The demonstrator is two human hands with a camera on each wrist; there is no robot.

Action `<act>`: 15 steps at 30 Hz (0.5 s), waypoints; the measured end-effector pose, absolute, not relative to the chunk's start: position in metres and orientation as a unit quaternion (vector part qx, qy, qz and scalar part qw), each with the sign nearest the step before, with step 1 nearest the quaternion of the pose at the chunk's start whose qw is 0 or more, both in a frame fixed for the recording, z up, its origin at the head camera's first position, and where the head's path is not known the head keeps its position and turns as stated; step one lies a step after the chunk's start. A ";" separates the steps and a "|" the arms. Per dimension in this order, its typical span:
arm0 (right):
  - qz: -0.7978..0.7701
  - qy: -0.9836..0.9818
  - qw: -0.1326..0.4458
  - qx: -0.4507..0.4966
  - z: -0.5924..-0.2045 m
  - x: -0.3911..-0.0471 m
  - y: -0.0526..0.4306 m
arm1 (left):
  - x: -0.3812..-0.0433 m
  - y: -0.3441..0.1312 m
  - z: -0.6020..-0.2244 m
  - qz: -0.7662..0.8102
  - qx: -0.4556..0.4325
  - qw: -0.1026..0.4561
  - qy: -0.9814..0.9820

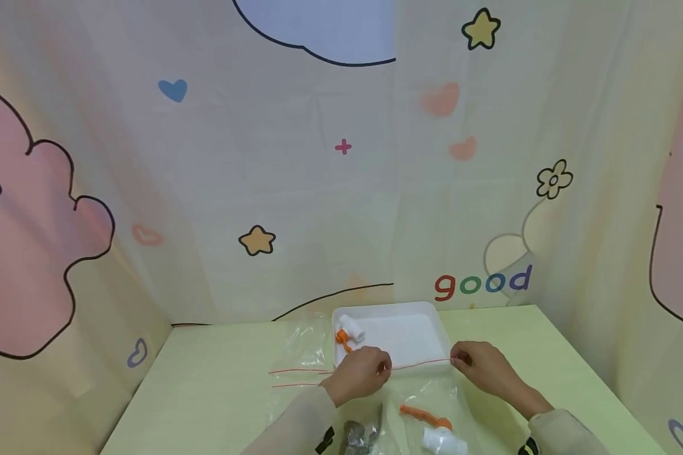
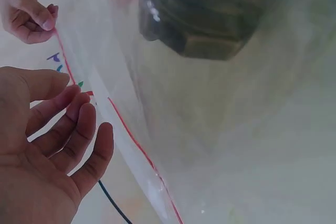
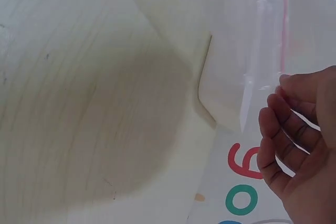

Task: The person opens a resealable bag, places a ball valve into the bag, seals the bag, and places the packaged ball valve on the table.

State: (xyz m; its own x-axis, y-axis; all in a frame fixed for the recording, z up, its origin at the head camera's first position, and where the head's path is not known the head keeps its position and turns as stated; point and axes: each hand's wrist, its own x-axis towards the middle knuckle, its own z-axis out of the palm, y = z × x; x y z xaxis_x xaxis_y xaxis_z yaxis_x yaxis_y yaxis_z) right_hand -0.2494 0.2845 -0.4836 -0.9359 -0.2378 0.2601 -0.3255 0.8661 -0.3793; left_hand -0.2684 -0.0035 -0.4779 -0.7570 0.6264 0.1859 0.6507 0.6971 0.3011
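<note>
Both hands hold the red zip strip of a clear plastic zip bag (image 1: 427, 385) stretched between them. My left hand (image 1: 360, 374) pinches it at the left, thumb against index finger; in the left wrist view its other fingers are loosely bent. My right hand (image 1: 484, 366) pinches the strip's right end with thumb and fingertip. Below the strip, an orange handle-like piece (image 1: 424, 416) joins a white plastic piece (image 1: 444, 441); whether they lie inside this bag I cannot tell. A dark, glossy object (image 2: 205, 19) shows through clear plastic near my left hand.
Behind the hands stands a white tray (image 1: 406, 325), with a white cylindrical piece (image 1: 351, 328) and an orange piece (image 1: 342, 337) at its left. More clear plastic with red zip lines (image 1: 296, 371) lies left on the pale green table (image 1: 205, 379). A printed curtain (image 1: 319, 189) surrounds the table.
</note>
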 end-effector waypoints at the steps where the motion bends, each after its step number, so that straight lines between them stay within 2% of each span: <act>1: 0.210 -0.962 0.102 0.143 -0.483 -0.249 0.284 | -0.268 -0.006 -0.478 -0.180 -0.344 0.036 -0.921; 5: 0.205 -0.960 0.126 0.143 -0.473 -0.243 0.281 | -0.265 -0.018 -0.476 -0.200 -0.339 0.044 -0.918; 10: 0.200 -0.945 0.199 0.167 -0.457 -0.231 0.271 | -0.256 -0.034 -0.465 -0.209 -0.336 0.068 -0.916; 15: 0.195 -0.923 0.262 0.205 -0.441 -0.219 0.255 | -0.242 -0.046 -0.453 -0.183 -0.338 0.117 -0.916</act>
